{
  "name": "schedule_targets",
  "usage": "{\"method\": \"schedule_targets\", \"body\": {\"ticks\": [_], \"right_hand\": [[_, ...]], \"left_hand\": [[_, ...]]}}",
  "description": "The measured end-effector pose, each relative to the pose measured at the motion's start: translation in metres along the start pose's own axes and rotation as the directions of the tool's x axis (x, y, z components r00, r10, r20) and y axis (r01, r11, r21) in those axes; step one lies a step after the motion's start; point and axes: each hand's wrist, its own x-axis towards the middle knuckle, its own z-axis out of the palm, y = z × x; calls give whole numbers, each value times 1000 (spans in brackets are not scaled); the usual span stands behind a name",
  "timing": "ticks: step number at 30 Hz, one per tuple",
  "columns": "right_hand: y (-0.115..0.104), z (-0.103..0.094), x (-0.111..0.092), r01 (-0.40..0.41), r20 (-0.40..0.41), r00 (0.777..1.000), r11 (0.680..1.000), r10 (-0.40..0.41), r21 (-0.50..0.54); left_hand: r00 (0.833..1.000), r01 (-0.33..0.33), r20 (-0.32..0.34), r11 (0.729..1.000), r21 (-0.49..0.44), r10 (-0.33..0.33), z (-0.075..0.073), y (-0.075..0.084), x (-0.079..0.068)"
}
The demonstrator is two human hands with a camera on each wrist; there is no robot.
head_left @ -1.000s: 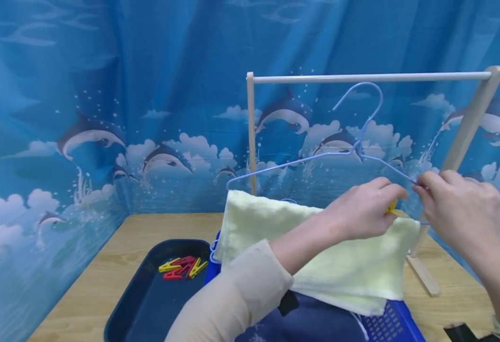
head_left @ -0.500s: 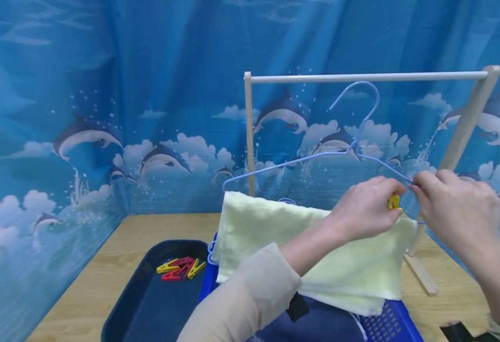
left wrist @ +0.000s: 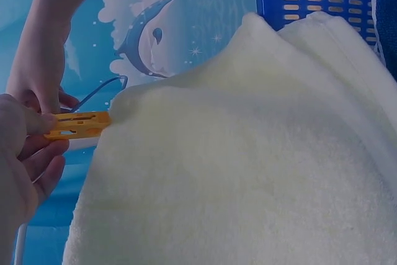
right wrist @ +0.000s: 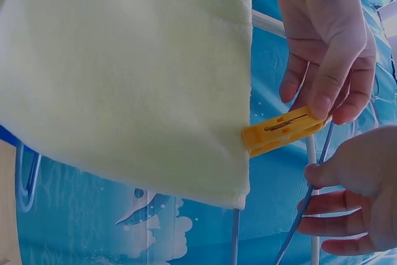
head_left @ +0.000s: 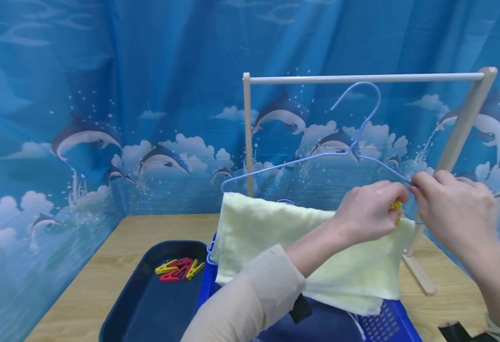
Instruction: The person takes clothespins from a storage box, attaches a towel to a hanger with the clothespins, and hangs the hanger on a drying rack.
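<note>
A pale yellow towel (head_left: 275,228) hangs folded over the lower bar of a blue wire hanger (head_left: 292,162). My left hand (head_left: 371,211) pinches a yellow clothespin (right wrist: 282,131) by its handle end, beside the towel's right end. The clothespin's tip meets the towel's edge in both wrist views; how far it grips the cloth and bar is hidden. My right hand (head_left: 457,206) holds the hanger's right sloping wire between thumb and fingers, close to the left hand. The hanger's hook stands up, apart from the rail.
Behind the hanger stands a wooden rack with a white rail (head_left: 361,78). A blue basket (head_left: 403,323) with dark cloth is below the towel. Left of it, a dark tray (head_left: 147,304) holds several red and yellow clothespins (head_left: 179,269). A dolphin-print curtain (head_left: 168,95) hangs behind.
The yellow clothespin has shifted slightly downward in the left hand, near the towel's corner. The right hand keeps its hold on the hanger. The head view has drifted a little.
</note>
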Motion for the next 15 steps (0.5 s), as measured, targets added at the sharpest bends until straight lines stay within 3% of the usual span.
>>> {"method": "schedule_targets", "body": {"ticks": [8, 15], "right_hand": [[1, -2, 0, -10, 24, 1000, 1000, 10, -4], [2, -4, -1, -19, 52, 998, 1000, 20, -12]], "left_hand": [[998, -68, 15, 989, 130, 66, 1, 2, -1], [993, -114, -15, 970, 217, 120, -2, 5, 0]]}}
